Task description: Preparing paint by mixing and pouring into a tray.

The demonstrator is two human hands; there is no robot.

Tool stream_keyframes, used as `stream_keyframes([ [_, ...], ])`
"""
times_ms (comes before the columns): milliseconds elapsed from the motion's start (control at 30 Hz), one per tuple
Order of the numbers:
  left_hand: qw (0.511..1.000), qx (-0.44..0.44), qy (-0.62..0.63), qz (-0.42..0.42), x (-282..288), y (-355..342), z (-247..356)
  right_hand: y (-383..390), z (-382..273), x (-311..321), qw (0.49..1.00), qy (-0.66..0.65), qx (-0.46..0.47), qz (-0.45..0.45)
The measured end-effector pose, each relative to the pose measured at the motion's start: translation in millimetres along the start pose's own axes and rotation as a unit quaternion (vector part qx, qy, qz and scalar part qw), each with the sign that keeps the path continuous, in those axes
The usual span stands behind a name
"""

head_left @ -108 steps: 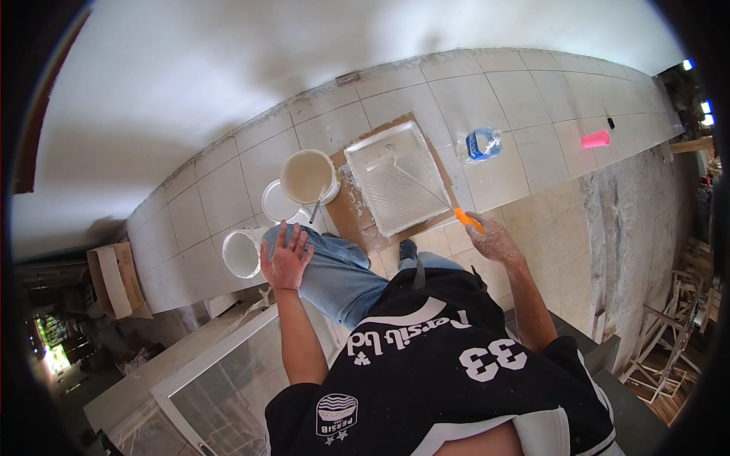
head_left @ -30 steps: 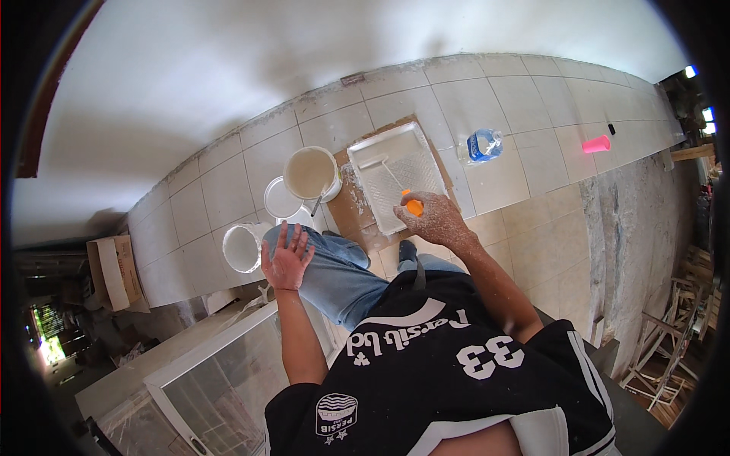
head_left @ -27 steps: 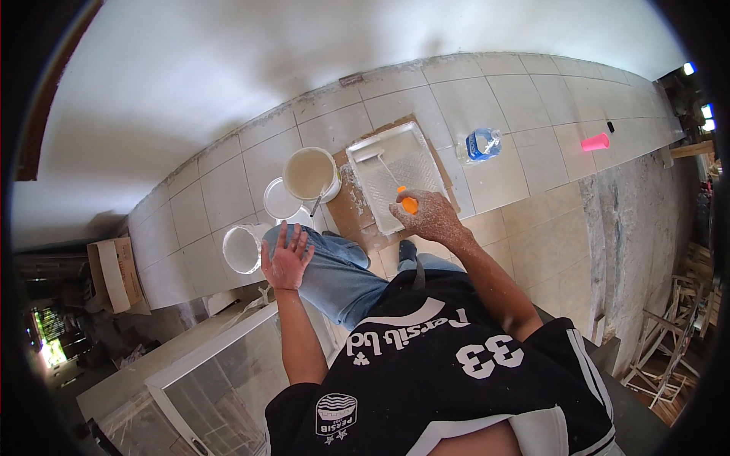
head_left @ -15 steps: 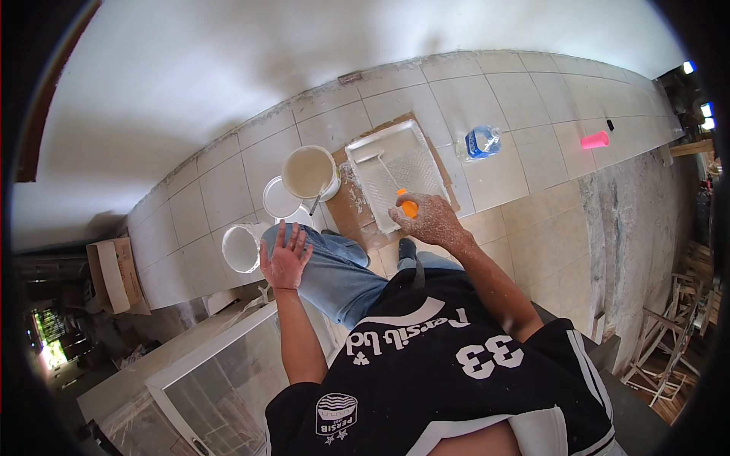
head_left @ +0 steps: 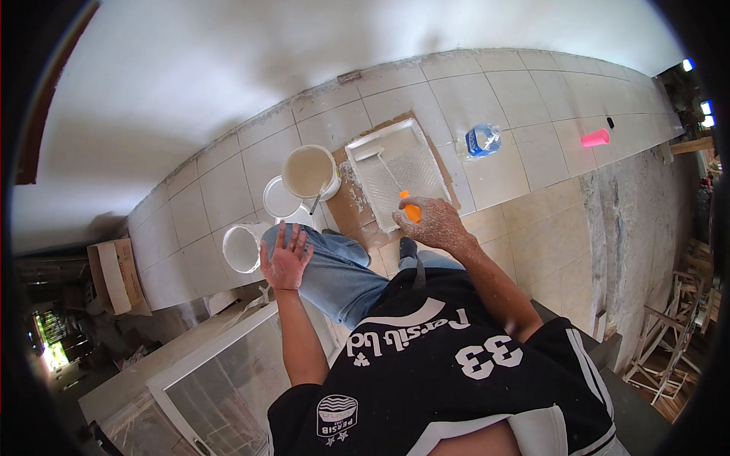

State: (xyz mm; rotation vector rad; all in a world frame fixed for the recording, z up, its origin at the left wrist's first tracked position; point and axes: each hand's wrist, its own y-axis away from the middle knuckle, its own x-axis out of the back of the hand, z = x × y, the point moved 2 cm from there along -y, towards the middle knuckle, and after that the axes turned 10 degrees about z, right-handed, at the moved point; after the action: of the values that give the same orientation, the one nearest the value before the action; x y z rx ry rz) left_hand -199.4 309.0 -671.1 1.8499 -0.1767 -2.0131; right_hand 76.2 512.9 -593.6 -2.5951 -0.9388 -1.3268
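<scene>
My right hand (head_left: pixel 437 223), speckled with paint, is closed round the orange handle of a paint roller (head_left: pixel 411 207). The white roller head (head_left: pixel 368 153) lies in the upper left part of a paint tray (head_left: pixel 439 163), which has a ribbed slope and pale paint in it. Above my knee, my left hand (head_left: pixel 286 257) is held palm up with its fingers spread, and nothing is in it. Beside the tray stands a bucket of pale paint (head_left: pixel 310 172) with a paintbrush (head_left: pixel 317 199) leaning at its rim.
Cardboard (head_left: pixel 348 211) lies under the tray. White tubs (head_left: pixel 242 248) stand left of my knee. A clear water bottle (head_left: pixel 482 141) and a pink cup (head_left: pixel 595 137) are on the tiles to the right. A white wall (head_left: pixel 251 68) runs along the far side; a glazed frame (head_left: pixel 228 372) is at lower left.
My right hand and the roller handle have shifted slightly right and down. The roller head stays in the tray, and my left hand has hardly moved.
</scene>
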Motion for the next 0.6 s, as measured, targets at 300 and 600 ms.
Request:
stream_keyframes([
  [300, 1.0, 0.002, -0.009, -0.016, 0.5, 0.5, 0.2, -0.3, 0.3, 0.4, 1.0, -0.002, -0.008, 0.003],
  [600, 1.0, 0.0, -0.004, 0.002, -1.1, 0.7, -1.2, 6.6, 5.4, -3.0, 1.0, -0.011, -0.025, -0.007],
])
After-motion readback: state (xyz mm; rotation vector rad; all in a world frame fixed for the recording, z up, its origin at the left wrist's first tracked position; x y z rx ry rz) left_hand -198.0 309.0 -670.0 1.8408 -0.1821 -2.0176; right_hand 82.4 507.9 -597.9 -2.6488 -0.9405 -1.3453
